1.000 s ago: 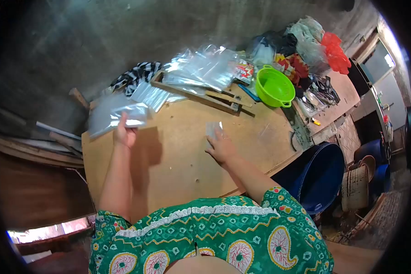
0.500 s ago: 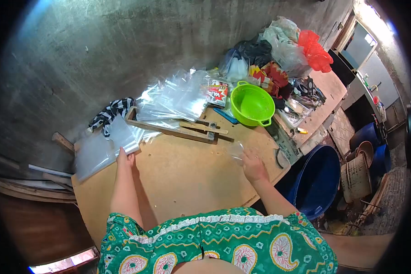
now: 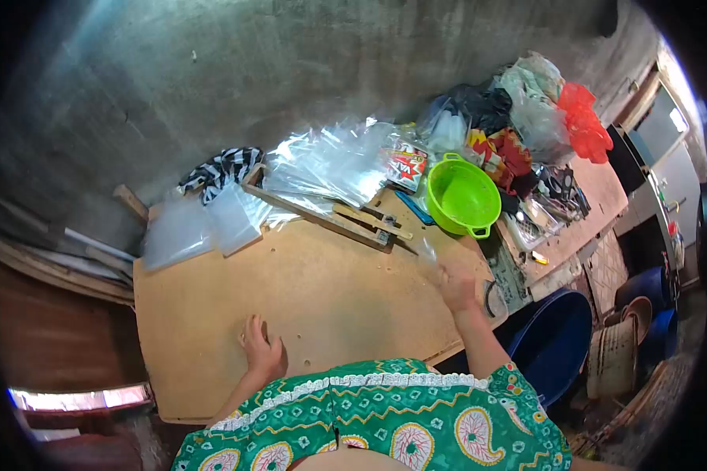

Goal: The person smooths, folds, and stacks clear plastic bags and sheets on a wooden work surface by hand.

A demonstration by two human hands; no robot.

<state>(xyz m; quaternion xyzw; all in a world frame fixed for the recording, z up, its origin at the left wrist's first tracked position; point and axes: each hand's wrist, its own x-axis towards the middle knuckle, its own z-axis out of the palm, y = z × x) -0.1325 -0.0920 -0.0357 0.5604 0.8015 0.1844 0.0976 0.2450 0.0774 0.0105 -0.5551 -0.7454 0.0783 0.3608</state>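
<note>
My left hand [image 3: 261,347] is low over the near left part of the wooden table [image 3: 338,290], fingers apart and holding nothing. At the right side of the table my right hand [image 3: 458,287] is closed, somewhat blurred, with a small piece of clear plastic [image 3: 427,251] sticking out past its fingertips. Clear plastic sheets or bags [image 3: 177,235] lie flat at the table's left end, and another clear plastic stack [image 3: 238,217] overlaps them. Behind, a narrow wooden frame [image 3: 322,217] with a slat across its right end borders a glossy heap of clear plastic [image 3: 330,166].
A green basin [image 3: 463,196] stands at the back right beside a red and white box [image 3: 406,166] and a blue tool [image 3: 414,207]. Plastic bags [image 3: 530,110] pile up behind it. A large blue barrel [image 3: 554,341] is off the table's right edge; a striped cloth [image 3: 221,171] lies by the wall.
My left hand has let go of the clear plastic at the left and drawn back toward my body, opening. My right hand still has the small plastic piece. The view has shifted.
</note>
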